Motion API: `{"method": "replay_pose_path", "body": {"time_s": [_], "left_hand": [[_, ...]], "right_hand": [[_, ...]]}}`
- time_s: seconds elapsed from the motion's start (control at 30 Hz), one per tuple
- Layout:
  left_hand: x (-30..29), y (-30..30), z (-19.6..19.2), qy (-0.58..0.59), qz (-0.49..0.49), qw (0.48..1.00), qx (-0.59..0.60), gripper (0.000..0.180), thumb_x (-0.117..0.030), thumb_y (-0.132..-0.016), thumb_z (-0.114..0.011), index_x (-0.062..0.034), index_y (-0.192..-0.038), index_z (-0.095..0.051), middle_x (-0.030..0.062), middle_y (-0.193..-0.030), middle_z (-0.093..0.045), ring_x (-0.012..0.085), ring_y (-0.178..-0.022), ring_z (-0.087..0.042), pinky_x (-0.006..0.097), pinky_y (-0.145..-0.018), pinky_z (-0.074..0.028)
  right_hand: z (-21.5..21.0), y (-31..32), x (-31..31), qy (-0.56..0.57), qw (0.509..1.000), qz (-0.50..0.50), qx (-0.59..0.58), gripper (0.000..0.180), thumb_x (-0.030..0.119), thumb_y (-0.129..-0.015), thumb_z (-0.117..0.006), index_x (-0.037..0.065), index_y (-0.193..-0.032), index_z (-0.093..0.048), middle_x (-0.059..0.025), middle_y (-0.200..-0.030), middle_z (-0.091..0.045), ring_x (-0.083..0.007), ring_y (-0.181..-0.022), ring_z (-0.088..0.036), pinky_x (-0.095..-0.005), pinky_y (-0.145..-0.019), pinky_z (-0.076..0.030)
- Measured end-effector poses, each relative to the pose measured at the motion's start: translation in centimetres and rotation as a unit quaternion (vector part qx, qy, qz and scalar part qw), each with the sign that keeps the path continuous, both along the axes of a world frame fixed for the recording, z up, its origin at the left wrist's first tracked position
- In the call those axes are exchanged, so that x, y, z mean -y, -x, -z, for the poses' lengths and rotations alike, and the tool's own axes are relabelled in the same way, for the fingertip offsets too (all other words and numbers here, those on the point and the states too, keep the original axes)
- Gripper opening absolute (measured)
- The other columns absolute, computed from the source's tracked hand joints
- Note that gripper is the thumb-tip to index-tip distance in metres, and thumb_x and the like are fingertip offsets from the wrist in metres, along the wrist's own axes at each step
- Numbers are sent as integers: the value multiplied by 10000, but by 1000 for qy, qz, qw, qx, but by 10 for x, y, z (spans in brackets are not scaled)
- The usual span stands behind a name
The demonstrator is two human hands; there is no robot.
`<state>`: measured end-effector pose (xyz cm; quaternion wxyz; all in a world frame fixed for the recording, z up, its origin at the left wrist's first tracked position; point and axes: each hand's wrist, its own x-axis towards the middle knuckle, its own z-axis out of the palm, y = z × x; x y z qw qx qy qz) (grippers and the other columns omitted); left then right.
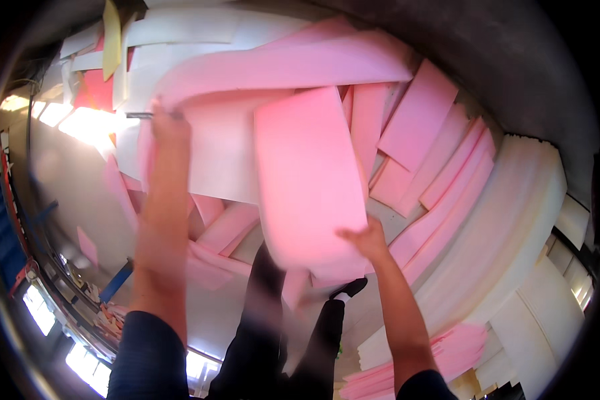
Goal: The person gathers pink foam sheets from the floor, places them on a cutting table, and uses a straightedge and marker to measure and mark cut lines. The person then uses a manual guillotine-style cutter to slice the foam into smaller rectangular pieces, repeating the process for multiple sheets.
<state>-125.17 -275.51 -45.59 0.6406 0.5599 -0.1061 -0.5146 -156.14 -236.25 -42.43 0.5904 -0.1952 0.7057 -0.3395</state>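
My right hand [368,239] grips the lower right edge of a pink foam sheet [307,173], thumb on top and fingers underneath. The sheet is roughly rectangular with rounded lower corners and tilts up in front of me. Out to the left, my left hand [168,120] is closed and smeared by motion. A thin, dark, blade-like thing [139,115] juts from its left side; its exact kind is not clear. Behind that hand, a long pink foam strip [287,67] curves across a white foam sheet [223,147].
Loose pink foam pieces [420,117] lie heaped at the right, beside a thick stack of pale foam sheets [507,200]. Thin pink sheets [440,350] are piled at lower right. My shoe [350,288] stands on the floor among offcuts. A dark wall [513,73] rises at upper right.
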Motion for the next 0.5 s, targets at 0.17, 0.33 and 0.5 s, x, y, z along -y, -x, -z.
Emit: {"method": "replay_pose_path", "body": {"time_s": [0.17,0.33,0.5], "left_hand": [[45,-10,-157,166,34,986,-5,198,-138,-955,-511,-9,-1105,-493,85,-1005,-508,199,-830,-530,330,-734,-489],[0,-28,-223,216,109,968,72,350,-165,-962,-513,67,-1213,-440,153,-1136,-510,263,-1012,-553,410,-926,-476],[-49,-4,-235,155,99,973,138,400,-216,-946,-558,23,-1264,-517,131,-1269,-494,240,-1112,-518,376,-960,-451]], "right_hand": [[-156,57,-165,-77,987,139,-39,418,-5,-639,-796,-25,-1028,-642,-92,-916,-673,-183,-809,-627,-324,-735,-531],[-274,114,-319,-27,929,358,-92,832,-59,-554,-647,28,-1331,-364,-94,-1205,-502,-242,-1041,-542,-350,-809,-514],[-371,151,-405,84,877,444,-164,844,28,-609,-687,52,-1375,-332,-74,-1267,-464,-250,-1164,-475,-395,-994,-414]]}}
